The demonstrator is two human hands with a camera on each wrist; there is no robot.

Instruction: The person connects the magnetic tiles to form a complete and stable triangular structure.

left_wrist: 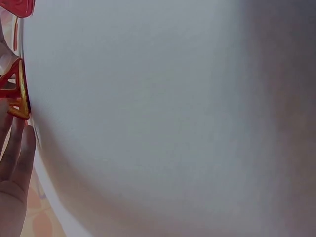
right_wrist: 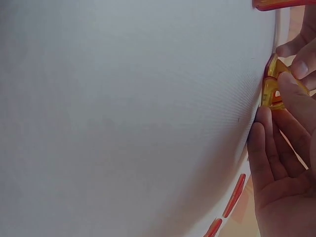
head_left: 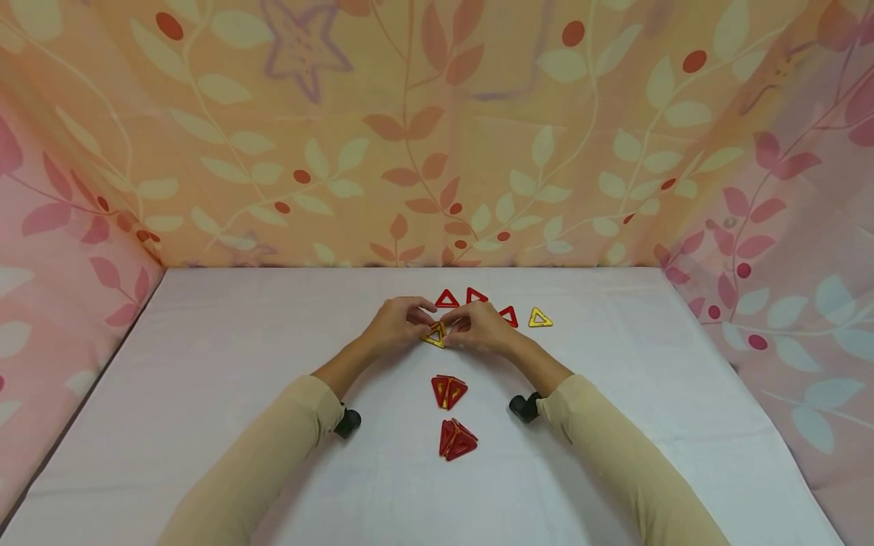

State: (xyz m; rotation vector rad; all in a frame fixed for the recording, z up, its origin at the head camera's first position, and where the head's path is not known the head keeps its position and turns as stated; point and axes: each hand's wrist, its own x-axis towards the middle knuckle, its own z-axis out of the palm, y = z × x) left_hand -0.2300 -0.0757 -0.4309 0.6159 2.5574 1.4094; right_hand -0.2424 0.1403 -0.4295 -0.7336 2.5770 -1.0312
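At the far middle of the table, my left hand (head_left: 396,324) and right hand (head_left: 481,326) meet over a small yellow-and-red set of triangular tiles (head_left: 435,343), leaned together. In the right wrist view, my right thumb and fingers pinch the yellow tile (right_wrist: 269,89), and left fingertips touch its far side. The left wrist view catches a red tile and a yellow one (left_wrist: 21,94) between the hands at its left edge. How the tiles join underneath is hidden by the fingers.
Behind the hands lie loose red triangles (head_left: 447,305), partly covered by the right hand, and a yellow triangle (head_left: 540,324) to their right. Nearer me stand two red-and-yellow tile pyramids, one (head_left: 440,387) behind the other (head_left: 461,441). Patterned cloth (head_left: 423,152) walls the table's back and sides.
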